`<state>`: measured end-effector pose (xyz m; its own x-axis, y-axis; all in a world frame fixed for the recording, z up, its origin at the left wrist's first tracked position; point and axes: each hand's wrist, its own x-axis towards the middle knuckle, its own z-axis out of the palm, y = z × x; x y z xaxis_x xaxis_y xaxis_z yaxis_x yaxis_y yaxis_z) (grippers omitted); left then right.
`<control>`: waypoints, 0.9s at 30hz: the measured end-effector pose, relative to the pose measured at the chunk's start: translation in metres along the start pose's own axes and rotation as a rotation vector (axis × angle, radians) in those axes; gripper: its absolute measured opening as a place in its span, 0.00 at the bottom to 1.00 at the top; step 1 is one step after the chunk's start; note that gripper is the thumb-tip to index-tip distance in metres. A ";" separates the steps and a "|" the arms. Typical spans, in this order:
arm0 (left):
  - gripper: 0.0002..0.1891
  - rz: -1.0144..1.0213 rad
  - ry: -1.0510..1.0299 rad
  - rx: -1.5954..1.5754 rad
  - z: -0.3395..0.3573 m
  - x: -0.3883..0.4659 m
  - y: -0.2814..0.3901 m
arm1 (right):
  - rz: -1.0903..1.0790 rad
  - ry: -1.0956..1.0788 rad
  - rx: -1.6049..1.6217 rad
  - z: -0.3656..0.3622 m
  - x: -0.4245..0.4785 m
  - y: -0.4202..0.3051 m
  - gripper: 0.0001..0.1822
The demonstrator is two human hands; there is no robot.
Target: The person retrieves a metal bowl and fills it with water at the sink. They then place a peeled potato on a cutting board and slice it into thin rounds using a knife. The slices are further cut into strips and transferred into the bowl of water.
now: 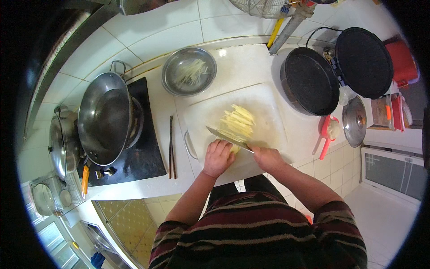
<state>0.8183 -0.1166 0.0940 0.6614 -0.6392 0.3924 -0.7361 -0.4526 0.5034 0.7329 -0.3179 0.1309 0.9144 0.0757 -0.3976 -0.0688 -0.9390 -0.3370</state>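
On a white cutting board (268,117) lie pale yellow vegetable strips (238,120) in a loose pile. My right hand (267,159) grips the handle of a kitchen knife (228,138), its blade pointing to the upper left, just below the pile. Bent fingers of my left hand (218,157) press an uncut yellow piece (235,148) against the board beside the blade. Part of that piece is hidden under the fingers. Beyond the board, a steel bowl (168,75) holds thin pale shreds (193,72).
Left of the board lie chopsticks (171,148); farther left, a wok (107,117) and a lidded pot (62,144) stand by the black cooktop (147,148). An open electric griddle (310,82), a red-handled scoop (325,144) and a glass lid (354,121) are at right.
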 end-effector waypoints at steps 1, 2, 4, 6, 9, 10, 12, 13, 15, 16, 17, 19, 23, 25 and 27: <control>0.18 -0.008 -0.004 0.003 0.000 0.000 0.000 | -0.005 0.007 0.018 -0.004 0.001 0.000 0.20; 0.17 -0.015 -0.008 0.005 0.000 0.000 0.000 | -0.008 0.014 0.036 -0.008 0.000 -0.001 0.19; 0.17 -0.008 0.001 0.024 0.000 -0.001 0.000 | 0.011 -0.018 0.029 -0.023 -0.009 -0.008 0.19; 0.17 -0.014 -0.007 0.037 0.001 -0.004 0.000 | 0.020 -0.051 0.031 -0.037 -0.022 -0.015 0.19; 0.18 -0.024 -0.022 0.044 0.002 -0.004 -0.001 | 0.025 -0.078 0.023 -0.051 -0.035 -0.020 0.19; 0.18 -0.023 -0.019 0.048 0.002 -0.004 -0.001 | 0.025 -0.082 0.014 -0.053 -0.036 -0.021 0.19; 0.18 -0.017 -0.010 0.049 0.003 -0.005 -0.002 | 0.017 -0.073 0.010 -0.051 -0.033 -0.021 0.19; 0.18 -0.011 -0.002 0.045 0.004 -0.006 -0.003 | 0.010 -0.061 0.016 -0.043 -0.028 -0.020 0.19; 0.18 -0.007 0.003 0.035 0.005 -0.006 -0.002 | -0.014 -0.004 0.031 -0.023 -0.014 -0.014 0.18; 0.18 -0.003 0.004 0.028 0.005 -0.004 -0.001 | -0.029 0.045 0.040 -0.013 -0.005 -0.009 0.18; 0.18 0.002 0.004 0.019 0.005 -0.001 0.000 | -0.042 0.094 0.049 -0.006 0.001 -0.005 0.18; 0.18 -0.002 -0.016 0.028 0.004 -0.003 -0.001 | -0.024 0.060 0.029 -0.002 0.006 -0.002 0.18; 0.18 -0.010 -0.024 0.054 0.005 -0.006 -0.004 | -0.006 -0.024 0.060 -0.033 -0.014 -0.013 0.18; 0.18 -0.003 -0.012 0.045 0.005 -0.005 -0.004 | 0.021 -0.074 0.039 -0.047 -0.026 -0.016 0.18; 0.18 -0.001 -0.004 0.041 0.004 -0.004 -0.003 | 0.043 -0.114 0.023 -0.052 -0.030 -0.018 0.18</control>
<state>0.8173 -0.1154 0.0874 0.6615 -0.6411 0.3892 -0.7409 -0.4781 0.4717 0.7275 -0.3212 0.1935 0.8593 0.0744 -0.5061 -0.1175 -0.9343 -0.3367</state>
